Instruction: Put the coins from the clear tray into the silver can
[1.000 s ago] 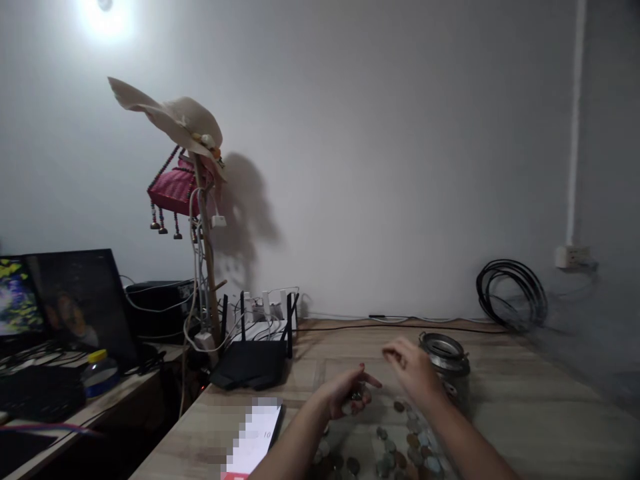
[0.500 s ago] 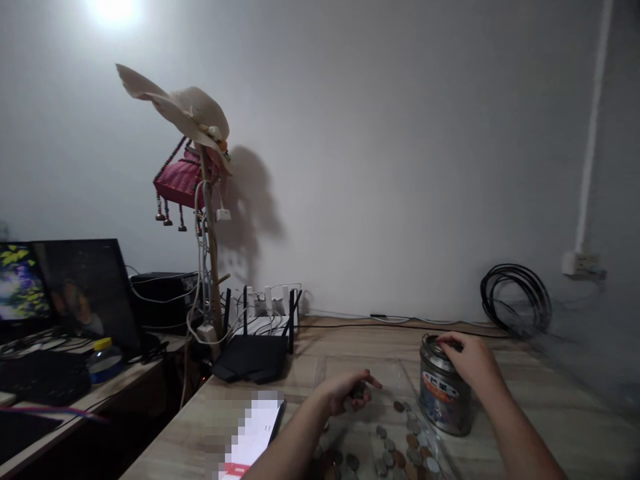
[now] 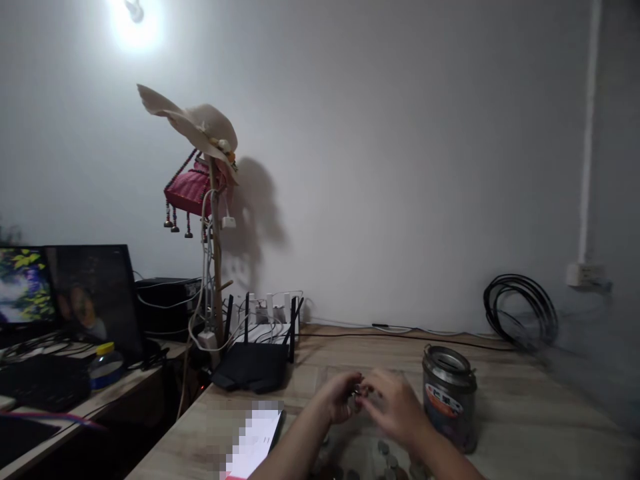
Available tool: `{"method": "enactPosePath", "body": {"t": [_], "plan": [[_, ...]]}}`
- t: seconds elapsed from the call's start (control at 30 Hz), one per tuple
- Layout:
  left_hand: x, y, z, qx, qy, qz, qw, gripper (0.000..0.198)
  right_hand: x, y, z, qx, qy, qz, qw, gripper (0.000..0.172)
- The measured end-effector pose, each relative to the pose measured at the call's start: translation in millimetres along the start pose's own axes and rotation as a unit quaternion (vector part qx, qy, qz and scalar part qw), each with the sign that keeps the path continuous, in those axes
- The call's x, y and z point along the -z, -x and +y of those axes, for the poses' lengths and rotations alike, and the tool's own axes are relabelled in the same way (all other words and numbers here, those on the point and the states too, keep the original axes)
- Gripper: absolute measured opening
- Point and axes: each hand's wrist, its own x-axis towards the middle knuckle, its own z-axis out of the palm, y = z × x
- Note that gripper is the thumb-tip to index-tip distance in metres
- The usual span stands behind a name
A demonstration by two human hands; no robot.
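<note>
Left hand [image 3: 340, 398] pinches coins [image 3: 357, 393]; right hand [image 3: 396, 405] grip, blurred beyond telling, meets them.

Wooden table [image 3: 530, 407] with coins [image 3: 387, 460], tin [image 3: 449, 403], router [image 3: 250, 367]

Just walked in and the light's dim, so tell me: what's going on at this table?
A person has both hands together above loose coins scattered on the wooden table. The left hand is curled around something small, and the right hand meets it fingertip to fingertip; blur hides what passes between them. A metal tin stands upright just right of the right hand, not touched.
</note>
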Motion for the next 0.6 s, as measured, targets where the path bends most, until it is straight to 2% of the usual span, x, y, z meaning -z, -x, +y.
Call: {"method": "enactPosePath", "body": {"t": [0.07, 0.13, 0.23, 0.3, 0.4, 0.47, 0.6], "plan": [[-0.7, -2, -1, -0.008, 0.024, 0.017, 1.0, 0.016, -9, 1, -5, 0.009, -0.021, -0.075, 0.997, 0.012], [-2.3, -3, -2, -0.003, 0.027, 0.005, 1.0, 0.015, -13, 1, -4, 0.001, -0.013, -0.102, 0.995, 0.018], [-5.2, -2, -3, 0.013, 0.019, -0.041, 0.999, 0.012, -16, 2, -1, -0.004, 0.023, -0.104, 0.994, 0.016], [-5.6, -3, -3, 0.025, 0.018, -0.058, 0.998, 0.011, -18, 2, 0, 0.008, 0.035, -0.082, 0.996, 0.015], [-1.9, -6, -3, 0.032, 0.026, -0.033, 0.999, 0.013, -15, 2, 2, 0.033, 0.029, -0.009, 0.999, 0.019], [2.2, -8, -2, 0.035, 0.029, -0.012, 0.999, 0.013, -6, 0, 8, 0.046, 0.029, 0.072, 0.996, 0.021], [7.8, -10, -2, -0.007, 0.079, 0.034, 0.996, 0.007, 30, 0, 31, 0.015, 0.095, 0.251, 0.963, 0.019]]}}
